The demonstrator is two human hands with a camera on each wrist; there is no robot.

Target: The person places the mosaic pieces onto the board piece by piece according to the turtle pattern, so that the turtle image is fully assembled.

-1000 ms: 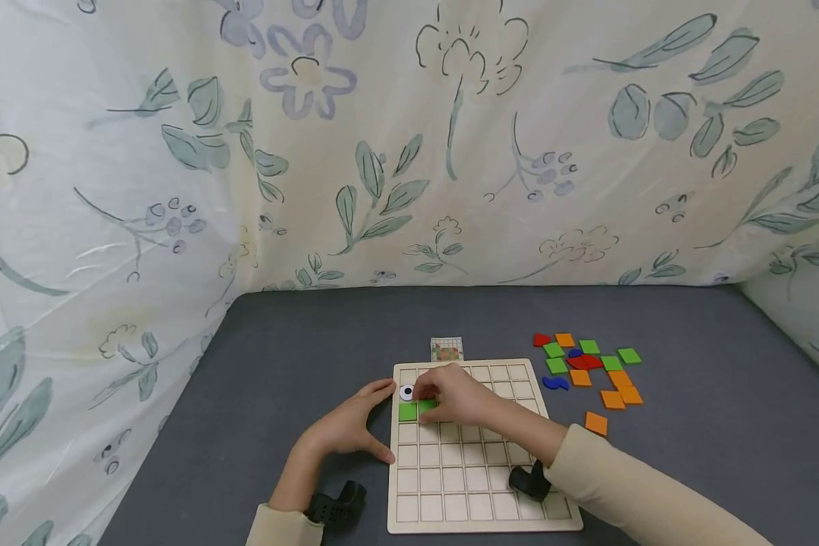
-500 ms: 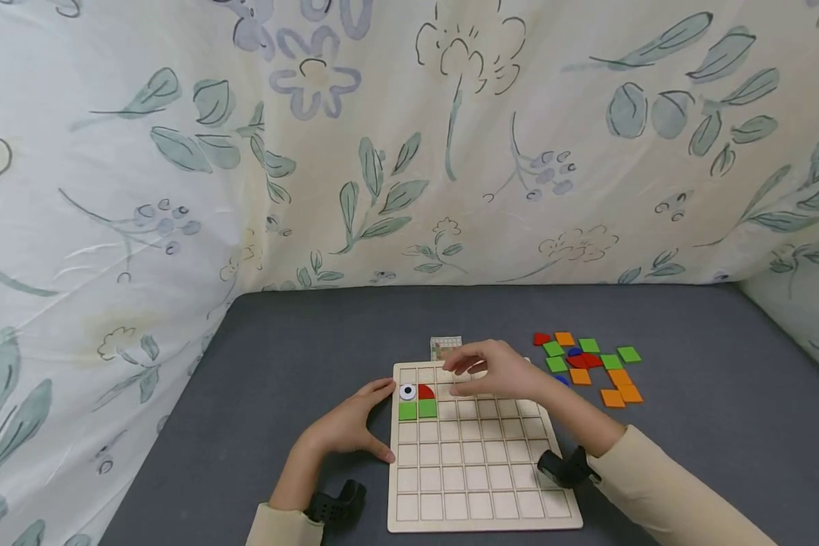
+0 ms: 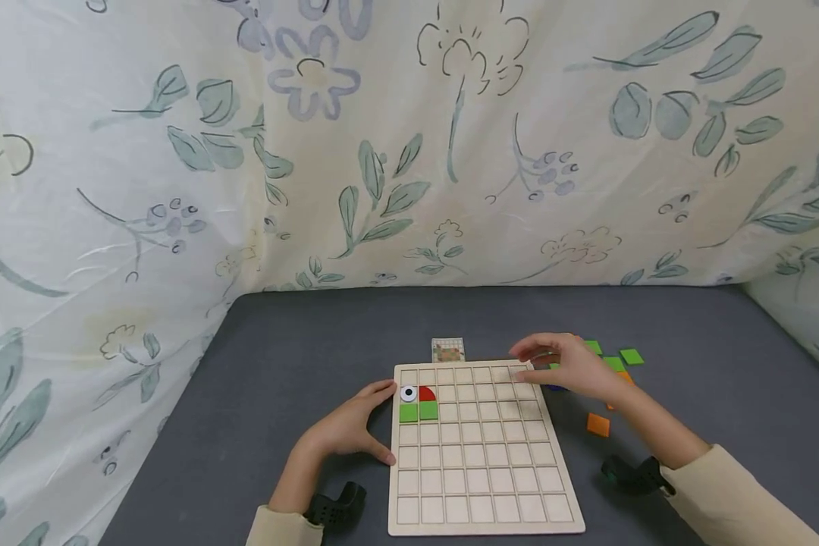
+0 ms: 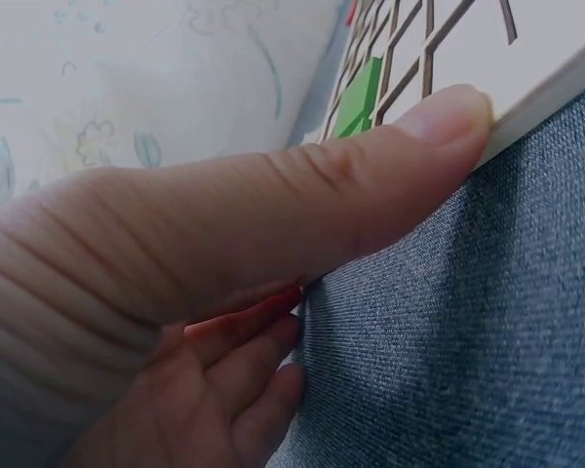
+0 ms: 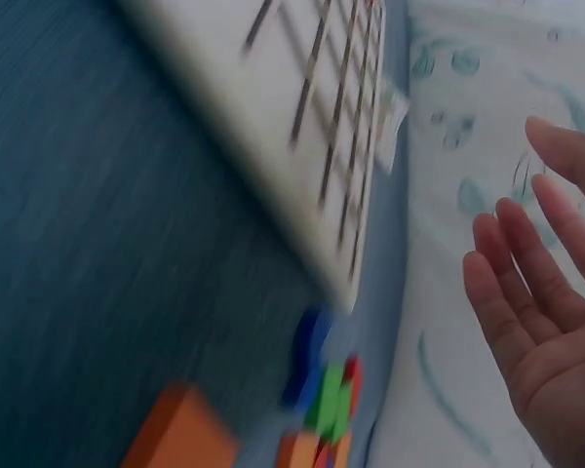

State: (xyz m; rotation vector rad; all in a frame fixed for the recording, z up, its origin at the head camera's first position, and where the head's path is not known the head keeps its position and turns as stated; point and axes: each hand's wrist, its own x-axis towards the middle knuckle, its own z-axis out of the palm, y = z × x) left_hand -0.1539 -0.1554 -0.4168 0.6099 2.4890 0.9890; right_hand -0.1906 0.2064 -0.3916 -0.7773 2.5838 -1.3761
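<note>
A pale wooden grid board lies on the dark cloth. In its upper left cells sit a white eye piece, a red quarter-round piece, and two green squares below them. My left hand touches the board's left edge, thumb and fingers spread apart; in the left wrist view the thumb rests against the rim. Over the board's upper right corner hovers my right hand, holding nothing, its fingers loosely bent. The right wrist view shows bare, extended fingers.
Loose pieces lie right of the board, partly hidden by the right hand: green squares, an orange square and a blue wavy piece. A small picture card touches the board's far edge. A patterned cloth hangs behind.
My right hand has left the red piece at the board's upper left and moved right towards the loose pieces. The red piece stays in its cell. My left hand has not moved.
</note>
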